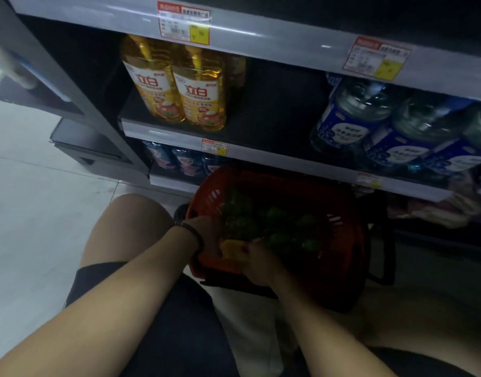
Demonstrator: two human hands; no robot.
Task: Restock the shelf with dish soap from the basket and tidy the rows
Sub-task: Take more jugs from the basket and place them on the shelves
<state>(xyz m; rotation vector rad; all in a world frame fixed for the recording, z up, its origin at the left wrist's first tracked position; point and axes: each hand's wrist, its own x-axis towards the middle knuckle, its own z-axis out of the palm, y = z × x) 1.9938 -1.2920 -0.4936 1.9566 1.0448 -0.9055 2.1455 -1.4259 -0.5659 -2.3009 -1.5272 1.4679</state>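
Dish soap bottle, yellow, is lying low in the near corner of the red basket, beside dark green items. I am curling my right grip round one end of it, fingers closed on it, likely to lift it out. My left grip is resting against its other end, probably steadying it; whether those fingers are closing round it I cannot tell. The basket is sitting just before the shelf, within easy reach. Up there two yellow bottles are standing together at the left, blue bottles are crowding the right, and a gap between them is waiting for stock.
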